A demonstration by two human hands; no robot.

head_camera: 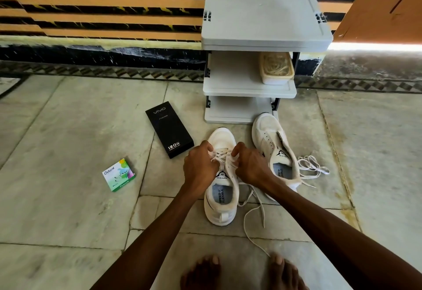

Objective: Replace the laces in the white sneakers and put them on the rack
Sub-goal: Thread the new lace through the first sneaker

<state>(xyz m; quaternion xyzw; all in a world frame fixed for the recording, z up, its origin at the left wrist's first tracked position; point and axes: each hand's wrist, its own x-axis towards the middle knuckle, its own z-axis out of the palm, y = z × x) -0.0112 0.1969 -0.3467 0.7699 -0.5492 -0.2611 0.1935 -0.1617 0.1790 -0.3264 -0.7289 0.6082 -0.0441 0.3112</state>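
Your left hand [199, 166] and right hand [250, 164] meet over the nearer sneaker [222, 200]. The fingers of both are curled and pinch its white lace [222, 156] above the eyelets. This sneaker stands on the floor just in front of you. Its long axis runs straight away from you, toe toward the shoe rack [265, 11] and heel tab toward your feet [201, 273]. The lace's free end [253, 216] trails off to the right of the heel and down toward your right foot.

The second sneaker [271, 143] stands just to the right. Its toe is almost against the rack's bottom shelf and its heel is angled back and to the right. A loose lace [312, 165] lies tangled on the floor beside its heel.

The grey plastic rack has three shelves. On the right side of the middle shelf sits a beige tub [276, 68] holding pale, stringy coils; you cannot tell what they are.

A black vivo box [169, 128] lies left of the nearer sneaker, and a green-and-white Odonil box [118, 174] lies further left.

The floor [68, 129] is pale marble slabs with dark joints and a patterned border strip. Behind it stands a wall [91, 4] striped in orange and black.
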